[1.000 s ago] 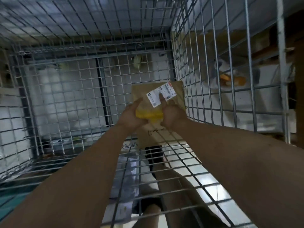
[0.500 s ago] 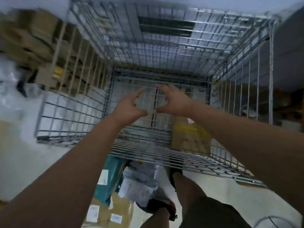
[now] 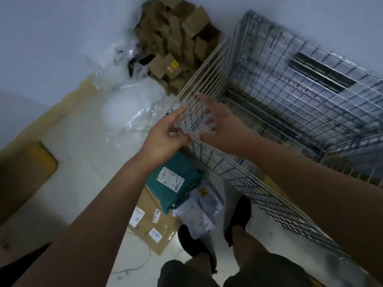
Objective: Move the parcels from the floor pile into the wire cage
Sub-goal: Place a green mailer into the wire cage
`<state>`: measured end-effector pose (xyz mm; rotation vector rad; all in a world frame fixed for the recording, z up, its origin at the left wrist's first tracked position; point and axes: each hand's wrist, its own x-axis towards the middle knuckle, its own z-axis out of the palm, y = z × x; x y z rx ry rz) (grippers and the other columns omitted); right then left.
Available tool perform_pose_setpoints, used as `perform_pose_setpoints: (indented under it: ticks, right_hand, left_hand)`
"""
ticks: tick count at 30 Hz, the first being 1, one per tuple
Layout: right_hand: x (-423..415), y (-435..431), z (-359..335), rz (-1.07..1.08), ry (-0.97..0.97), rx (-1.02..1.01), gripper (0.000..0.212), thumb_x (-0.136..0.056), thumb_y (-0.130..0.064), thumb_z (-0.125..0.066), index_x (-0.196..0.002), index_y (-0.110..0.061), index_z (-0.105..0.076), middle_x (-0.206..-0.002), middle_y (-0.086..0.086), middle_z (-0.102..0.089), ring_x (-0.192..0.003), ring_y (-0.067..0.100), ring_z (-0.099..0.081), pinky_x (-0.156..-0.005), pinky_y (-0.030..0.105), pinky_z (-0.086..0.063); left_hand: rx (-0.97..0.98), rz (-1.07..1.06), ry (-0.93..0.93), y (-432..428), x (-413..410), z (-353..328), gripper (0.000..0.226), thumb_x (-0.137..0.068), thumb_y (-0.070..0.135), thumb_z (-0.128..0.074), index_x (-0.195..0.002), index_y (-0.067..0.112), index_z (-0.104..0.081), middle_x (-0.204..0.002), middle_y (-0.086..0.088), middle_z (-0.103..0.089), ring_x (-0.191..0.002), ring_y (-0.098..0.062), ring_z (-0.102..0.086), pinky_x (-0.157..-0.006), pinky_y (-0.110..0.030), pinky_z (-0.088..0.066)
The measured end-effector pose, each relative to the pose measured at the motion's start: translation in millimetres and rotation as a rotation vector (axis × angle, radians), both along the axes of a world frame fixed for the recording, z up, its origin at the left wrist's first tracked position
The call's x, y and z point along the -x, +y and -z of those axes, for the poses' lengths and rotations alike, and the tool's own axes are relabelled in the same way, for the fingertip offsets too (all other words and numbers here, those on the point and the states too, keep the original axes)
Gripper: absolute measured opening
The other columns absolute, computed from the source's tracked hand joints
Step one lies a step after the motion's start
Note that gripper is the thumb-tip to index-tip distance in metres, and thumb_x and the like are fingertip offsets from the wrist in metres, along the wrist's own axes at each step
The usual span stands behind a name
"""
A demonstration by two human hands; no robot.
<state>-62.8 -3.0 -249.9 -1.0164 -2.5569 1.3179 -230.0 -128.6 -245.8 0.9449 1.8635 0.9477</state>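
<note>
The wire cage [image 3: 290,112] stands on the right, seen from above. Both my hands hover empty over its near left corner: my left hand [image 3: 165,135] and my right hand [image 3: 223,127], fingers relaxed and spread. On the floor by my feet lies the parcel pile: a teal mailer bag [image 3: 172,183] with a white label, a flat brown cardboard parcel [image 3: 153,226] with small labels, and a grey-white plastic mailer [image 3: 199,210].
A heap of brown cardboard boxes [image 3: 176,38] fills the far corner by the wall. Clear plastic bags and wrap [image 3: 128,104] lie left of the cage. A brown-yellow object [image 3: 27,172] sits at the left edge. My shoes [image 3: 238,216] stand beside the pile.
A second ago both hands held a brown parcel with yellow tape inside the cage; they let it go, came out empty, and my view swung left toward the floor pile.
</note>
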Motion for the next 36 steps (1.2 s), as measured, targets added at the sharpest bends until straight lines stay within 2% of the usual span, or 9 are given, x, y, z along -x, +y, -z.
perform_pose_setpoints:
  ticks: [3, 9, 12, 14, 16, 22, 25, 30, 36]
  right_hand:
    - [33, -39, 25, -0.091, -0.065, 0.009, 0.098, -0.087, -0.035, -0.077, -0.159, -0.048, -0.01, -0.15, 0.005, -0.038, -0.125, 0.025, -0.055, -0.102, 0.051, -0.052]
    - [77, -81, 108, -0.246, -0.246, 0.002, 0.098, -0.088, -0.032, -0.078, -0.163, -0.034, -0.014, -0.158, 0.013, -0.033, -0.135, 0.033, -0.048, -0.102, 0.031, -0.039]
    - [87, -83, 164, -0.283, -0.352, 0.041, 0.104, -0.087, -0.031, -0.08, -0.164, -0.028, -0.012, -0.157, 0.018, -0.032, -0.141, 0.036, -0.039, -0.112, 0.037, -0.035]
    - [89, -81, 205, -0.312, -0.417, 0.058, 0.111, -0.084, -0.034, -0.083, -0.165, -0.028, -0.008, -0.155, 0.02, -0.029, -0.143, 0.037, -0.034, -0.118, 0.044, -0.034]
    - [90, -79, 243, -0.336, -0.475, 0.056, 0.119, -0.079, -0.041, -0.085, -0.164, -0.035, -0.003, -0.157, 0.018, -0.023, -0.146, 0.037, -0.029, -0.119, 0.044, -0.031]
    - [97, -72, 339, -0.456, -0.618, -0.008, 0.137, -0.065, -0.058, -0.09, -0.156, -0.056, 0.012, -0.168, 0.016, 0.008, -0.154, 0.044, -0.006, -0.124, 0.054, -0.024]
    - [107, -66, 374, -0.479, -0.618, -0.033, 0.14, -0.059, -0.059, -0.093, -0.153, -0.061, 0.012, -0.168, 0.016, 0.011, -0.153, 0.048, -0.009, -0.122, 0.059, -0.025]
    - [115, -58, 400, -0.454, -0.54, 0.138, 0.144, -0.055, -0.05, -0.098, -0.151, -0.066, 0.008, -0.167, 0.016, 0.002, -0.152, 0.043, -0.02, -0.121, 0.053, -0.031]
    - [107, -66, 383, -0.417, -0.459, 0.123, 0.141, -0.06, -0.042, -0.097, -0.156, -0.059, 0.005, -0.165, 0.014, -0.011, -0.146, 0.041, -0.033, -0.117, 0.049, -0.038]
  left_hand:
    - [0.033, -0.078, 0.03, -48, 25, 21, 0.073, -0.084, 0.025, -0.083, -0.145, 0.049, -0.049, -0.136, 0.008, -0.055, -0.115, -0.015, -0.058, -0.09, -0.027, -0.051]
    - [0.082, -0.223, 0.019, -127, 58, 97, 0.075, -0.083, 0.028, -0.085, -0.147, 0.045, -0.049, -0.136, 0.011, -0.054, -0.122, -0.011, -0.055, -0.098, -0.024, -0.047]
    - [0.098, -0.227, 0.003, -153, 69, 152, 0.077, -0.082, 0.018, -0.086, -0.146, 0.04, -0.049, -0.134, 0.025, -0.054, -0.123, 0.0, -0.053, -0.104, -0.021, -0.046]
    - [0.212, -0.231, 0.029, -166, 73, 193, 0.088, -0.081, 0.021, -0.087, -0.155, 0.03, -0.041, -0.152, 0.003, -0.044, -0.139, -0.012, -0.042, -0.116, -0.027, -0.035]
    - [0.32, -0.258, 0.061, -177, 71, 233, 0.096, -0.081, 0.025, -0.087, -0.16, 0.027, -0.032, -0.158, -0.011, -0.033, -0.146, -0.023, -0.032, -0.116, -0.024, -0.024]
    - [0.435, -0.307, -0.021, -182, 52, 337, 0.118, -0.078, 0.032, -0.088, -0.161, 0.047, -0.006, -0.169, -0.012, 0.016, -0.158, -0.035, -0.003, -0.126, -0.046, -0.016]
    - [0.396, -0.316, -0.005, -175, 48, 382, 0.121, -0.076, 0.037, -0.088, -0.161, 0.049, -0.002, -0.169, -0.008, 0.017, -0.158, -0.033, 0.001, -0.126, -0.049, -0.019]
    - [0.365, -0.376, -0.008, -168, 40, 428, 0.124, -0.073, 0.046, -0.09, -0.159, 0.054, -0.002, -0.167, -0.001, 0.028, -0.158, -0.027, 0.011, -0.125, -0.048, -0.018]
    - [0.344, -0.431, 0.033, -167, 42, 418, 0.126, -0.066, 0.047, -0.093, -0.157, 0.058, -0.006, -0.171, 0.001, 0.009, -0.158, -0.023, -0.01, -0.122, -0.047, -0.03]
